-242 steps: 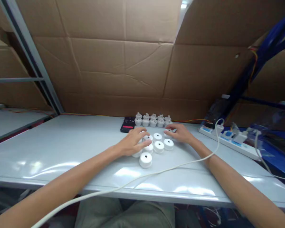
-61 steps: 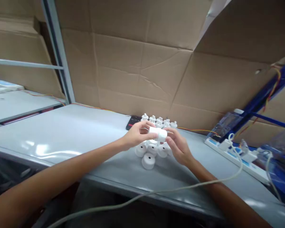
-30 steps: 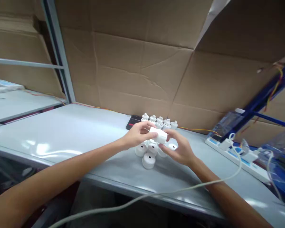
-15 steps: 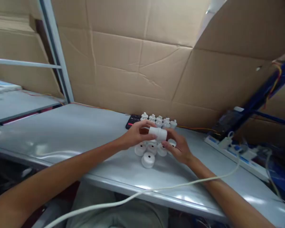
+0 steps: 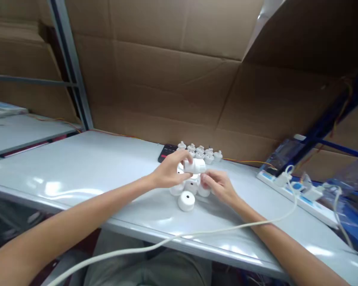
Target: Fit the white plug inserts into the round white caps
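A white plastic cylinder (image 5: 195, 165), with a raised ring round it, lies sideways in my left hand (image 5: 171, 170), gripped between thumb and fingers above the table. Just beyond its right end is my right hand (image 5: 219, 184), its thumb and fingertips pinched together; whatever they hold, if anything, is too small to make out. Beneath both hands stand several round white caps, each with a dark hole in the top. The nearest cap (image 5: 186, 201) sits in front of the group. My hands partly hide the others.
Small white knobbed fittings (image 5: 199, 152) stand in rows at the back beside a phone (image 5: 167, 151) showing a timer. A power strip (image 5: 301, 198) with plugs lies at the right. A white cable (image 5: 220, 231) crosses in front of my right forearm. Cardboard (image 5: 167, 87) walls the back.
My right hand has come off the cylinder's right end and moved slightly down, its fingers now pinched. My left hand keeps the cylinder, shifted a little left. The scene looks darker at the back.
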Demonstrator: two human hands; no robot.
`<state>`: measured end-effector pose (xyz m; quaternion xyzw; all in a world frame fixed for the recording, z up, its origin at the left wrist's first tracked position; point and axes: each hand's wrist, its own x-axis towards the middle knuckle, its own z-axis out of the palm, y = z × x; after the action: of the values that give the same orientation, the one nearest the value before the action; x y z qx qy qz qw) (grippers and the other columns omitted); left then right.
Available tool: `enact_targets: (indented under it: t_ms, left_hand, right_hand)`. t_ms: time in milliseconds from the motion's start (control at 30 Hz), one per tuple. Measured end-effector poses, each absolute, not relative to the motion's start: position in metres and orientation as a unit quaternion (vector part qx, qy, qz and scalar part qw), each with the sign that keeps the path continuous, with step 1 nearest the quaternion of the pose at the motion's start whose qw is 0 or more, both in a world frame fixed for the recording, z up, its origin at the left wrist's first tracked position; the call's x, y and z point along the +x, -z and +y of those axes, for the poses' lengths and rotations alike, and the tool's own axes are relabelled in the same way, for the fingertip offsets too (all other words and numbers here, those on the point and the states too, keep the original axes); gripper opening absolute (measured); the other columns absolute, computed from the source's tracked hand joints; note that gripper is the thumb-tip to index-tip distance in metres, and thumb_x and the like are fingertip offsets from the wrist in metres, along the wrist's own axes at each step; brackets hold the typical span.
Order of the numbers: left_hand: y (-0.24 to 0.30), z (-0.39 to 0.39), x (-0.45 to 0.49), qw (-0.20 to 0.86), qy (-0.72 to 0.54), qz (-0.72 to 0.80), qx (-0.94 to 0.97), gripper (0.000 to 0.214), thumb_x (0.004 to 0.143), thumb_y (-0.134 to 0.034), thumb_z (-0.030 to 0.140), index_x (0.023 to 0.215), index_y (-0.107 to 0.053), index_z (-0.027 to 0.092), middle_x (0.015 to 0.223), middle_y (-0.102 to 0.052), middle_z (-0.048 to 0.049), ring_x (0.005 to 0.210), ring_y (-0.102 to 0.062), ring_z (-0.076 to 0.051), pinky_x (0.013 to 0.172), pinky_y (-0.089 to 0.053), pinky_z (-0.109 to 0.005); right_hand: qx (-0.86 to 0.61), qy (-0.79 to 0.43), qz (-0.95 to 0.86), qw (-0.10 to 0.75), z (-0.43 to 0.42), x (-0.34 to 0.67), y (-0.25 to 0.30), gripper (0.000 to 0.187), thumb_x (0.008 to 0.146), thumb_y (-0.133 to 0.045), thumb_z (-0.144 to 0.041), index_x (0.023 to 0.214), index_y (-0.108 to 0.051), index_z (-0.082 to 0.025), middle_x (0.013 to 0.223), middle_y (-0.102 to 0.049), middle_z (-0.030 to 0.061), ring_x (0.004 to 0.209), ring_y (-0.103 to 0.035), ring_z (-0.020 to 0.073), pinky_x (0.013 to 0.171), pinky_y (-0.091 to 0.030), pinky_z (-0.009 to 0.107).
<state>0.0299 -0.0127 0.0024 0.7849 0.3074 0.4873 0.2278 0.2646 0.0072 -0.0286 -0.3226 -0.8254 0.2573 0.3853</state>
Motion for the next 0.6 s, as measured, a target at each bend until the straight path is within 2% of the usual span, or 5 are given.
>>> enact_targets:
  t_ms: [100,200,367,467,600]
  left_hand:
    - [-0.005,-0.013,0.027,0.201,-0.485,0.310,0.792,0.028,0.072,-0.078,0.025,0.088,-0.056,0.019,0.091,-0.060,-0.0006,0.082,-0.058,-0.015,0.073,-0.049,-0.027]
    - [-0.003,-0.014,0.030,0.335,-0.472,0.320,0.750,0.037,0.074,-0.081,0.038,0.091,-0.053,0.019,0.081,-0.058,0.0029,0.067,-0.058,-0.011,0.060,-0.046,-0.023]
    - [0.002,-0.016,0.039,0.520,-0.448,0.328,0.650,0.044,0.079,-0.075,0.056,0.092,-0.058,0.017,0.077,-0.064,0.0002,0.064,-0.064,-0.014,0.056,-0.051,-0.025]
    - [0.002,-0.016,0.041,0.519,-0.469,0.329,0.634,0.046,0.078,-0.077,0.057,0.089,-0.057,0.017,0.077,-0.065,-0.0001,0.064,-0.064,-0.013,0.059,-0.053,-0.026]
    - [0.003,-0.012,0.038,0.451,-0.485,0.315,0.680,0.042,0.079,-0.079,0.050,0.092,-0.057,0.017,0.081,-0.065,0.0006,0.069,-0.065,-0.012,0.062,-0.051,-0.024]
  right_hand:
    - [-0.325,-0.254,-0.816,0.406,0.009,0.264,0.031,0.040,0.098,-0.057,-0.050,0.073,-0.062,-0.019,0.066,-0.062,0.0002,0.063,-0.056,0.0148,0.060,-0.044,0.027]
    - [-0.313,-0.221,-0.804,0.455,0.009,0.266,0.027,0.026,0.092,-0.067,-0.047,0.096,-0.061,-0.021,0.082,-0.067,0.0011,0.069,-0.061,0.0159,0.066,-0.050,0.029]
    - [-0.219,-0.067,-0.874,0.428,0.002,0.268,0.015,0.040,0.087,-0.074,-0.038,0.122,-0.059,-0.023,0.108,-0.070,0.0082,0.086,-0.065,0.0214,0.077,-0.055,0.036]
    - [-0.221,-0.040,-0.872,0.435,-0.001,0.267,0.013,0.042,0.088,-0.074,-0.035,0.125,-0.059,-0.022,0.105,-0.071,0.0080,0.087,-0.066,0.0219,0.076,-0.055,0.036]
    - [-0.253,-0.075,-0.860,0.437,0.000,0.267,0.015,0.037,0.089,-0.073,-0.039,0.120,-0.063,-0.021,0.102,-0.072,0.0071,0.085,-0.067,0.0216,0.078,-0.055,0.036]
